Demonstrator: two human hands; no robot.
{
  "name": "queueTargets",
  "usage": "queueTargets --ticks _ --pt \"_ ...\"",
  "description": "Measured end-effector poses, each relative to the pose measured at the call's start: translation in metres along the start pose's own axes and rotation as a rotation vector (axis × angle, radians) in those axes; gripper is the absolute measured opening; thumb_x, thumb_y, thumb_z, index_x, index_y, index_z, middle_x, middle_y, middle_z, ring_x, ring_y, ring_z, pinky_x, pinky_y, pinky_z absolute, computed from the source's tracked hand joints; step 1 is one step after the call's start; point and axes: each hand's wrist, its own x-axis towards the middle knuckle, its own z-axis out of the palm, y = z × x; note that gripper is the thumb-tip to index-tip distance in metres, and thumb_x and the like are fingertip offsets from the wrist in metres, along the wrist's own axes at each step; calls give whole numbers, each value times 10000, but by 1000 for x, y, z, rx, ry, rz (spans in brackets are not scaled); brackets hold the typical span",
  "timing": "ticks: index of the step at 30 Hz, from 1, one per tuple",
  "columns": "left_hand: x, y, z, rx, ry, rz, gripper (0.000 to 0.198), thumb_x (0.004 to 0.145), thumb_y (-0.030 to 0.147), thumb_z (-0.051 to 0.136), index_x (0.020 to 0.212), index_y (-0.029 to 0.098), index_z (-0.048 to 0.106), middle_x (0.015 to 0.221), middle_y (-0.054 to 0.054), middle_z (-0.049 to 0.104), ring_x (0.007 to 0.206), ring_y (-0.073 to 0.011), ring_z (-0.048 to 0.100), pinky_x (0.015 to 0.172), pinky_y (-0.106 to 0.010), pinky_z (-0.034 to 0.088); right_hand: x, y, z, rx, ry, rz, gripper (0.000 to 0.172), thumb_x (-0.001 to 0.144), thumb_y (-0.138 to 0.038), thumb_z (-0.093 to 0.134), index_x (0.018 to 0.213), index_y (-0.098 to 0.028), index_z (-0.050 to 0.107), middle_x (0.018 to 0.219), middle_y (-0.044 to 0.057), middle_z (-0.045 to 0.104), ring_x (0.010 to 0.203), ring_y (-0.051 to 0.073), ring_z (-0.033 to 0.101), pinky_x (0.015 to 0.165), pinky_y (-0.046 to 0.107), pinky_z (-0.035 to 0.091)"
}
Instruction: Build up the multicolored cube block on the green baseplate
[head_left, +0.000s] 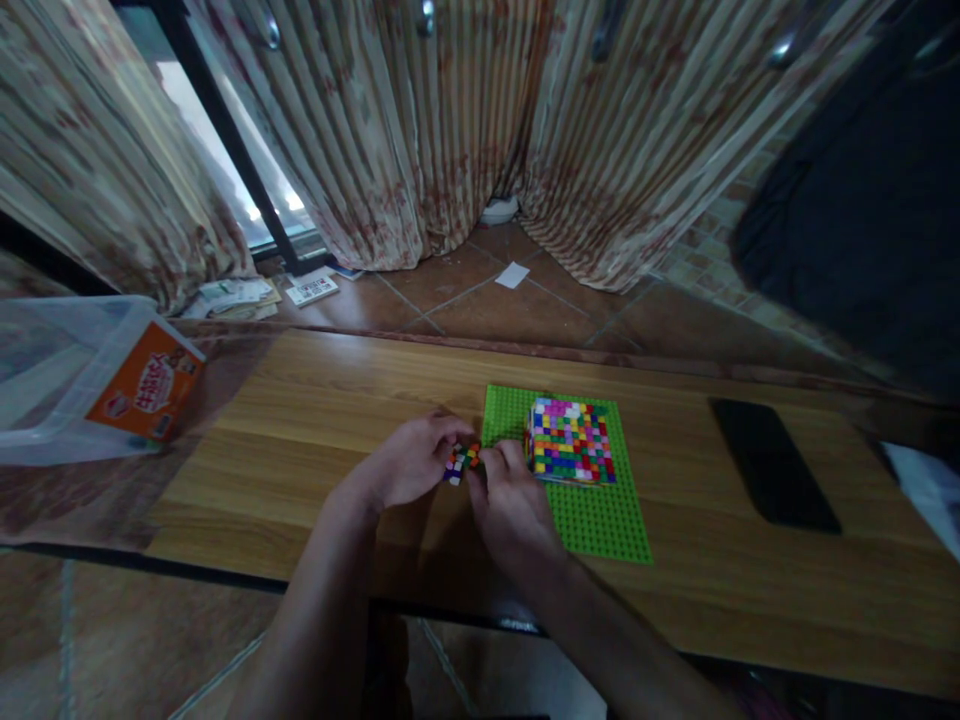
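A small cluster of coloured toy bricks [454, 466], in white, purple, orange and green, lies between my two hands over the wooden table. My left hand [412, 455] curls around its left side with bent fingers closed on it. From the right, my right hand [514, 500] pinches at the orange and green end; its fingertips are partly hidden. Just right of my right hand, a block built of many coloured bricks [574, 442] sits on a green studded baseplate [600, 525]. Whether the small cluster touches the table, I cannot tell.
A black phone-like slab [772, 465] lies on the wooden table [300, 430] to the right. At the left stands a clear plastic bin [67, 400] with an orange label. Beyond the table are striped curtains [450, 130], papers and a tiled floor. A dark shape fills the upper right.
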Motion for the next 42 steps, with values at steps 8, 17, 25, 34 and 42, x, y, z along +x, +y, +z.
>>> queueTargets --ticks 8,17,25,34,42 --pt "1 8 -1 31 -61 10 332 807 58 452 893 202 737 906 -41 706 915 -181 619 854 -290 476 1 0 4 -52 -32 -18 149 950 -145 490 868 -177 609 901 78 594 726 173 611 642 278 515" --pt "1 4 -1 11 -45 2 364 767 35 457 892 201 755 859 -34 694 855 -164 615 799 -264 470 -8 -8 -12 200 15 -120 173 957 -168 456 867 -220 594 874 53 658 798 183 637 710 291 517" --pt "3 4 0 -42 6 -32 391 792 26 451 983 196 746 1002 -30 743 938 -162 662 871 -266 496 -3 -7 -53 478 12 -159 134 929 -157 528 913 -227 640 843 10 707 774 137 669 715 246 516" --pt "4 2 0 -4 40 -52 363 834 20 453 974 173 751 1001 -43 734 936 -148 670 864 -242 498 12 60 -93 411 302 130 54 858 -286 683 872 -242 711 851 4 722 712 147 649 649 262 515" --pt "7 -1 0 -10 47 -101 330 842 50 473 961 179 752 1050 -53 730 969 -163 670 894 -277 512 22 96 -86 388 345 213 58 820 -276 696 811 -227 725 897 18 684 833 169 626 727 300 493"
